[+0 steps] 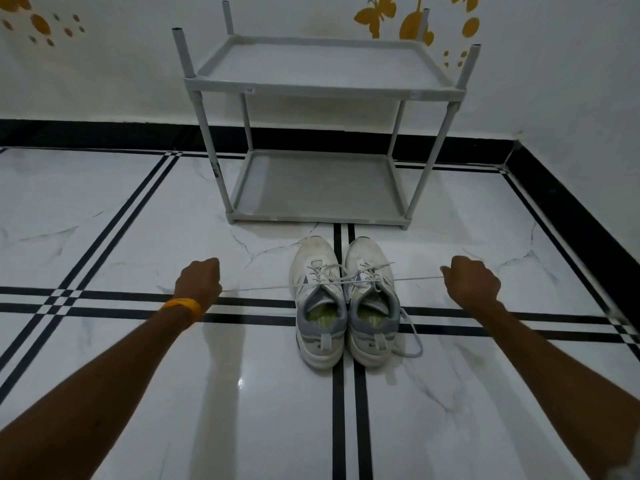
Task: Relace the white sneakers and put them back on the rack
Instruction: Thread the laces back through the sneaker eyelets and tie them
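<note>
Two white sneakers stand side by side on the floor, toes toward the rack: the left sneaker [317, 299] and the right sneaker [372, 299]. A white lace [259, 288] runs taut across both shoes, stretched out to either side. My left hand [199, 280] is closed on the lace's left end, well left of the shoes. Off to their right, my right hand [471, 280] grips the other end. Another loose lace [414, 336] trails on the floor beside the right sneaker's heel. The grey two-shelf rack [322, 91] stands just beyond the shoes, both shelves bare.
The floor is glossy white marble tile with black stripe lines [348, 410]. A white wall with a black skirting [104, 133] and yellow butterfly stickers [375, 12] stands behind the rack. The skirting also runs along the right side [571, 216].
</note>
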